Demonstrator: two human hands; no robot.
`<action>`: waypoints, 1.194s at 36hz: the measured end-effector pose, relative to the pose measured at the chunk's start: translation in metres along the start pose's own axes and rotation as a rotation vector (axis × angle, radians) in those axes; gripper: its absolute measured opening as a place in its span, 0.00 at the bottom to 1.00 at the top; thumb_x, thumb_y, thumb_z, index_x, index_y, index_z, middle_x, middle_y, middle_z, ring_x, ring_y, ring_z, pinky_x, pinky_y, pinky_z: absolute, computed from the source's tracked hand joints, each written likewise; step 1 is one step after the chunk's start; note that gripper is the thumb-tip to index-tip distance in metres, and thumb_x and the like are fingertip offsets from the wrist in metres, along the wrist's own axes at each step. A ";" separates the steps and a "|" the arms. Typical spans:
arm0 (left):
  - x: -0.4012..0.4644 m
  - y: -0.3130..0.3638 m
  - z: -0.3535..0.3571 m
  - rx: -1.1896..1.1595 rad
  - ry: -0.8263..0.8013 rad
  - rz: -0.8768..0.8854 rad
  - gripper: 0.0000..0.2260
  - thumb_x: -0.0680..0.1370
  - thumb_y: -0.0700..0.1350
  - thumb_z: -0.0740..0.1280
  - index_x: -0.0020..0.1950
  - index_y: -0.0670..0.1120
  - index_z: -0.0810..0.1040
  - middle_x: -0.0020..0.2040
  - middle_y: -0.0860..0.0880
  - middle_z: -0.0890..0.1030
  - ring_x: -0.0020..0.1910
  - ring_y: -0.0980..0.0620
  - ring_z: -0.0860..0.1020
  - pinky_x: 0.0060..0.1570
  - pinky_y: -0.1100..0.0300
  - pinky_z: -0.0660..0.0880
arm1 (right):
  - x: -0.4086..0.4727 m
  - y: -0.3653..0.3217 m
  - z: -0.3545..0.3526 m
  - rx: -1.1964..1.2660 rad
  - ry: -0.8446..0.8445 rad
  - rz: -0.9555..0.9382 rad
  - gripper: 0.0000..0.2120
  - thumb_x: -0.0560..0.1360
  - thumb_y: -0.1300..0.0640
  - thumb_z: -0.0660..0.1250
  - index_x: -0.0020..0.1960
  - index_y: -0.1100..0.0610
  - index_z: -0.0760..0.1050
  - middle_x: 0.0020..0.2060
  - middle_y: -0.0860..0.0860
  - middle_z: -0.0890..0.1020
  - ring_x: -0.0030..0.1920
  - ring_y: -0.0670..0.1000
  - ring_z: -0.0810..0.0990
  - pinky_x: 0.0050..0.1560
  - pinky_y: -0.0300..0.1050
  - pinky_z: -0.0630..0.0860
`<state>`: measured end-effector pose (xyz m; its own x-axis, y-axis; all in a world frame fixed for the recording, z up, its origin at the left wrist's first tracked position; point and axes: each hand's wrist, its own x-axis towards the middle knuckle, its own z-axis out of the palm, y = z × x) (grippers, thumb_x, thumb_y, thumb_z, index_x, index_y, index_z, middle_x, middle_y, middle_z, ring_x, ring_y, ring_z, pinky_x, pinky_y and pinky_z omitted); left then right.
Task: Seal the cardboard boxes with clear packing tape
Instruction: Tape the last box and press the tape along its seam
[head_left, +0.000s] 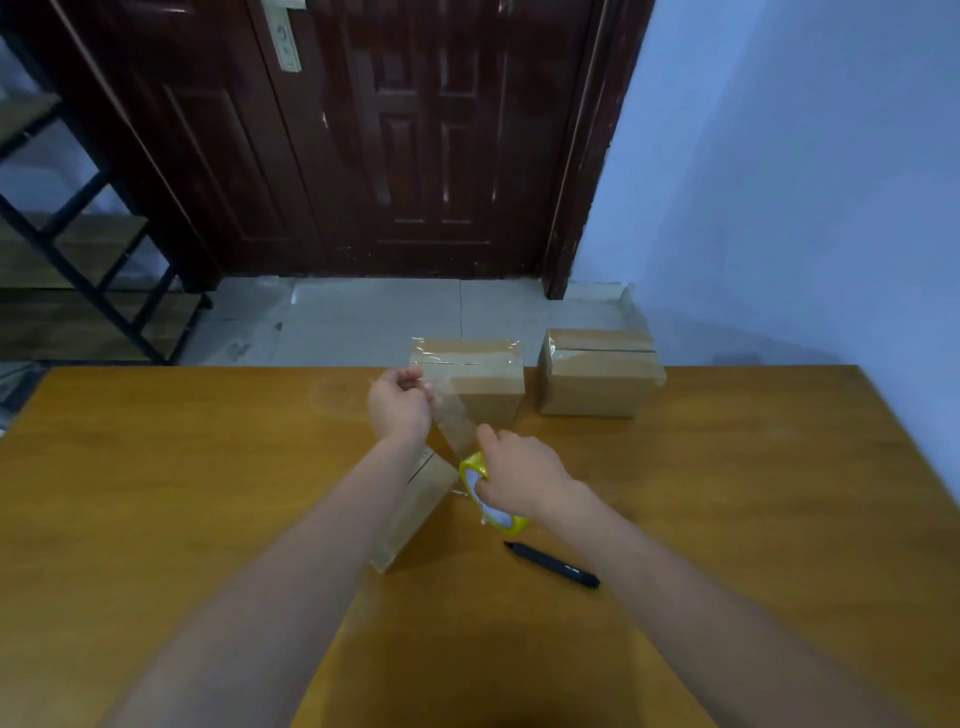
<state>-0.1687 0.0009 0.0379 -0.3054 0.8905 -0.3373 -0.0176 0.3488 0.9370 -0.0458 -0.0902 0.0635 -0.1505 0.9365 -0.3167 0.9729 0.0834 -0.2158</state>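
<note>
Wooden table (727, 493): glossy taped cardboard boxes (470, 374).

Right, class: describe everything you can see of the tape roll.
The tape roll is a yellow ring with a white inside, wound with clear glossy tape. It is held above the table, tilted on edge. The right hand grips it, fingers through its middle. A clear strip runs from it up to the left hand, which pinches the free end. The roll is beside a small box that lies under the left arm.
</note>
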 end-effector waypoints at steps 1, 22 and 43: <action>0.001 -0.004 -0.002 0.011 0.013 0.003 0.14 0.74 0.28 0.64 0.39 0.47 0.73 0.35 0.50 0.75 0.35 0.49 0.76 0.40 0.58 0.76 | 0.001 0.001 -0.002 0.009 -0.021 0.008 0.19 0.75 0.55 0.63 0.62 0.60 0.62 0.47 0.56 0.75 0.45 0.60 0.76 0.30 0.45 0.63; 0.016 -0.034 -0.040 0.024 0.117 -0.134 0.07 0.73 0.32 0.69 0.44 0.43 0.76 0.44 0.45 0.79 0.47 0.49 0.76 0.54 0.58 0.72 | -0.012 0.010 0.025 0.003 -0.053 0.058 0.21 0.72 0.47 0.67 0.59 0.57 0.67 0.49 0.55 0.79 0.48 0.59 0.79 0.36 0.46 0.69; 0.027 -0.058 -0.029 0.053 0.212 -0.086 0.05 0.76 0.33 0.67 0.48 0.42 0.73 0.46 0.44 0.76 0.47 0.48 0.74 0.55 0.53 0.72 | 0.012 0.008 0.037 0.138 -0.108 0.118 0.23 0.72 0.46 0.67 0.61 0.57 0.70 0.50 0.55 0.79 0.50 0.57 0.79 0.39 0.45 0.71</action>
<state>-0.2031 -0.0034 -0.0225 -0.4978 0.7777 -0.3839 -0.0042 0.4406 0.8977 -0.0459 -0.0907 0.0237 -0.0623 0.8946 -0.4425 0.9527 -0.0789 -0.2936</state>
